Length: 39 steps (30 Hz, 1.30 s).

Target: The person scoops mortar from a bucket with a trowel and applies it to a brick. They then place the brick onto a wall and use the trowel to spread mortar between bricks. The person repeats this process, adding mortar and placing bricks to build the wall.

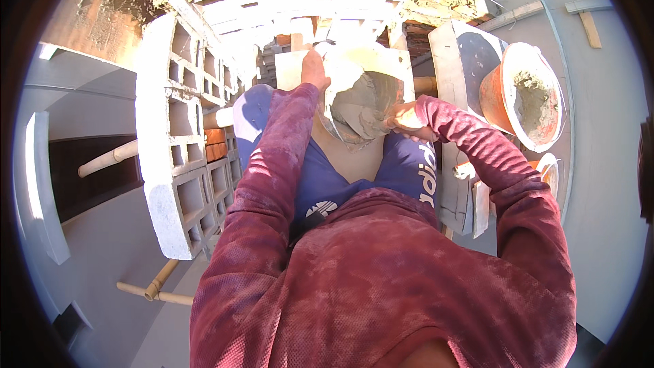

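Observation:
Between my knees a mortar-caked bucket (332,105) is tilted so that its mouth faces me, with wet grey mortar (368,92) inside. My left hand (315,69) is closed on the far left side of its rim, in strong glare. At the right of the bucket's mouth my right hand (407,120) is closed round what looks like the handle of a trowel. The grey, mortar-covered blade of this trowel (364,117) reaches into the bucket and is hard to tell from the mortar. A pale board (289,68) shows behind the bucket.
Hollow blocks (187,123) are stacked on my left, beside bamboo poles (109,157). An orange bucket (501,92) with mortar stands on my right near planks (449,61). Ahead is a sunlit block wall (272,7) with mortar along it. A mortar-smeared board (102,13) lies far left.

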Motion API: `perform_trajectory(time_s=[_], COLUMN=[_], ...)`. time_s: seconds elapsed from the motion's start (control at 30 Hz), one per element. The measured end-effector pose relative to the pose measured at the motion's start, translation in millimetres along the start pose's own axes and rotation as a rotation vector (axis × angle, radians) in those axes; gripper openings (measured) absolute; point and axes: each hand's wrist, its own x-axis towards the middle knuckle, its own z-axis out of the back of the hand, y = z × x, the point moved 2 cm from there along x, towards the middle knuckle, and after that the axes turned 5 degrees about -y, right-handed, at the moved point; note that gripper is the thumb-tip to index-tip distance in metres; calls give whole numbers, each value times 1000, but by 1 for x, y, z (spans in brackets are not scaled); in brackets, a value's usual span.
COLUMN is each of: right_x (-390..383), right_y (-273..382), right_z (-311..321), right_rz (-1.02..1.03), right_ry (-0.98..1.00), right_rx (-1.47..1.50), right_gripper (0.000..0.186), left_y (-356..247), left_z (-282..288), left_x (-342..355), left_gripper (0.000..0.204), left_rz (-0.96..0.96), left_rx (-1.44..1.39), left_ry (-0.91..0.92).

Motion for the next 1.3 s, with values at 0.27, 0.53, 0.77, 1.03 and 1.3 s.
perform_trajectory(time_s=[0.27, 0.53, 0.77, 1.03, 1.3], right_x=[26, 10, 58, 68, 77], right_y=[37, 18, -14, -21, -17], right_z=[-7, 34, 2, -39, -61], right_rz=[60, 115, 111, 198, 330], right_ry=[-37, -564, -494, -65, 358], right_rx=[-14, -1251, -1140, -46, 1846], right_gripper=[52, 23, 13, 20, 29], left_y=[-29, -44, -30, -11, -30], left_z=[2, 3, -2, 0, 15], left_x=[-12, -13, -11, 0, 0], left_gripper=[15, 21, 19, 14, 21], left_rz=[174, 361, 262, 228, 366], left_rx=[-613, -614, -464, -361, -421], left_ry=[-135, 96, 154, 4, 50])
